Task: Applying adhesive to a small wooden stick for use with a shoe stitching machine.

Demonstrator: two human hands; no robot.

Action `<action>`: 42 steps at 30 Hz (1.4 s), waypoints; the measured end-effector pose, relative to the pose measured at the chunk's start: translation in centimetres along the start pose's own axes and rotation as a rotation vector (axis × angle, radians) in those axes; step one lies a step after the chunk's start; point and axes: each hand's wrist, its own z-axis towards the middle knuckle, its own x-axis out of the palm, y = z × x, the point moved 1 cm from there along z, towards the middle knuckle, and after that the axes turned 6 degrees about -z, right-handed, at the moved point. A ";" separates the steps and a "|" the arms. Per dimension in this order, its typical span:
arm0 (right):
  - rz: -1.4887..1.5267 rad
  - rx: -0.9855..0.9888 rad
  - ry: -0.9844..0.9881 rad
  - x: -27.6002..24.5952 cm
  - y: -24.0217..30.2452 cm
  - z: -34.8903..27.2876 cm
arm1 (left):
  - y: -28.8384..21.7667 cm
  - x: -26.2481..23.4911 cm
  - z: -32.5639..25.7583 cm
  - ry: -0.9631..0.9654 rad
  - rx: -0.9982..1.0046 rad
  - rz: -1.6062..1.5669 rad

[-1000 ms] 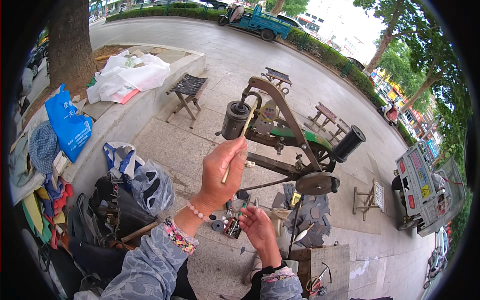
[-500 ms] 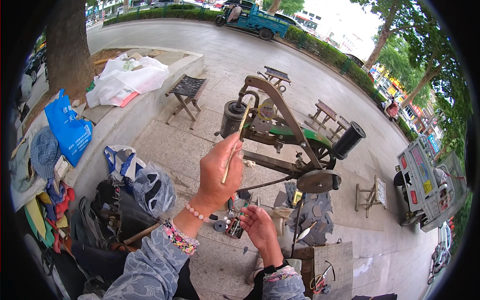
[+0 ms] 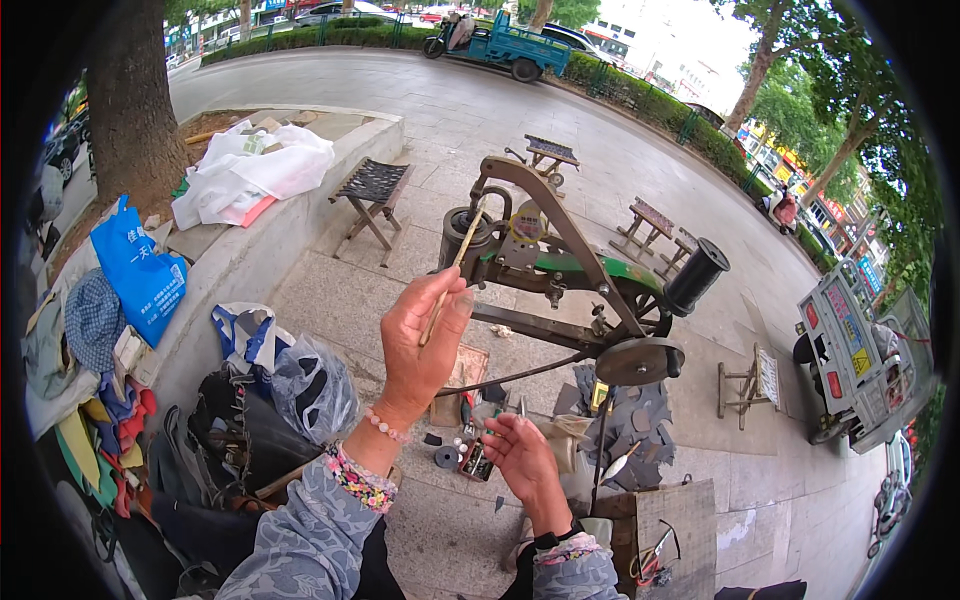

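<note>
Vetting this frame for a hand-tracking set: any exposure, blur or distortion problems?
Head view: white sky at upper right looks blown out; head view: fisheye curves the roadside hedge, black surrounds the image circle; head view: daylight soft, hands readable, the left hand and thin stick reasonably sharp; head view: fine detail at the right hand's fingertips too small to tell.

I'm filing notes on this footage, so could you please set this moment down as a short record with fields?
Setting: outdoor stone paving
Left hand: grip closed on a thin stick
Right hand: partly curled; a small pointed item shows beside it, hold unclear
Ahead: green-and-metal machine; stick overlaps it in view, contact unclear
Ground, right: grey scraps
Far left: blue bag
Beyond, left: folding stool
</note>
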 end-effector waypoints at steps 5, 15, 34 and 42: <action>0.009 0.005 -0.007 -0.2 -0.2 0.2 | -0.8 0.8 0.1 0.029 0.085 0.090; 0.013 0.004 -0.003 -0.2 -0.2 0.0 | -0.8 0.8 0.7 0.091 0.257 0.509; -0.011 0.004 0.013 -0.2 -0.7 0.3 | -0.7 0.5 0.8 0.078 0.233 0.369; -0.010 0.022 0.000 -0.2 -0.7 0.3 | -0.7 0.9 0.6 0.036 0.210 0.302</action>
